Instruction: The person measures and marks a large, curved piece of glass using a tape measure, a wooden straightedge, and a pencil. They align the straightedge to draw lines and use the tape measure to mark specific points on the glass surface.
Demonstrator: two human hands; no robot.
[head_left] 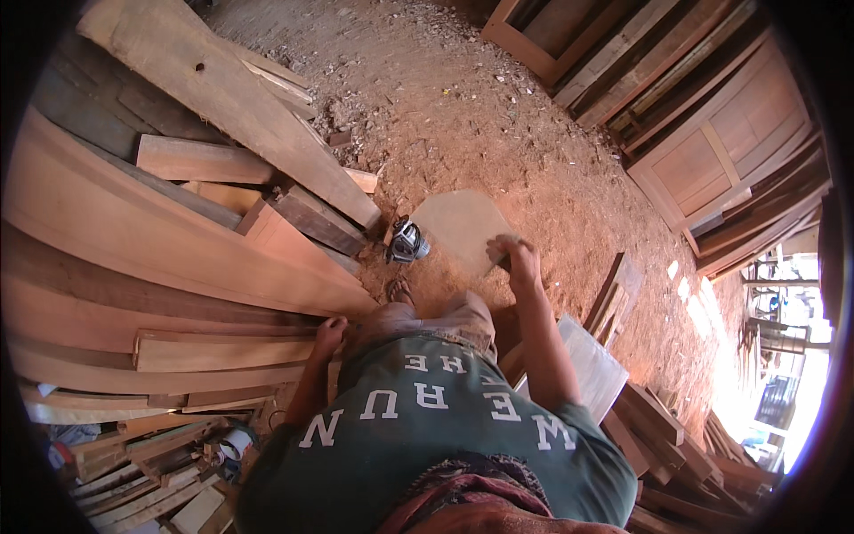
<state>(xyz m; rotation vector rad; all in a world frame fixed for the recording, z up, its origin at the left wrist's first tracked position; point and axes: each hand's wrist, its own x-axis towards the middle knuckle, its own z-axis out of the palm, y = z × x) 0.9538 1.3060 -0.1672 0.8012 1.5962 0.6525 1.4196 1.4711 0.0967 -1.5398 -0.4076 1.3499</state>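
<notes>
My right hand point(513, 258) reaches forward with its fingers closed on the near right edge of a thin, flat tan panel point(463, 224) with an angular outline. The panel's surface looks plain and smooth. At my left side, my left hand point(331, 335) is curled closed beside the stacked planks, and nothing shows in it. A silver and black power tool point(407, 242) with a dark cord around it sits just left of the panel, by the end of a long plank point(240, 107).
Long boards point(160, 231) are piled on my left. Wooden door panels point(725, 147) and timber lean at the far right. A pale sheet point(583, 369) and offcuts point(654, 432) lie by my right elbow. Wood shavings cover the dirt floor point(569, 191). My foot point(399, 290) is near the tool.
</notes>
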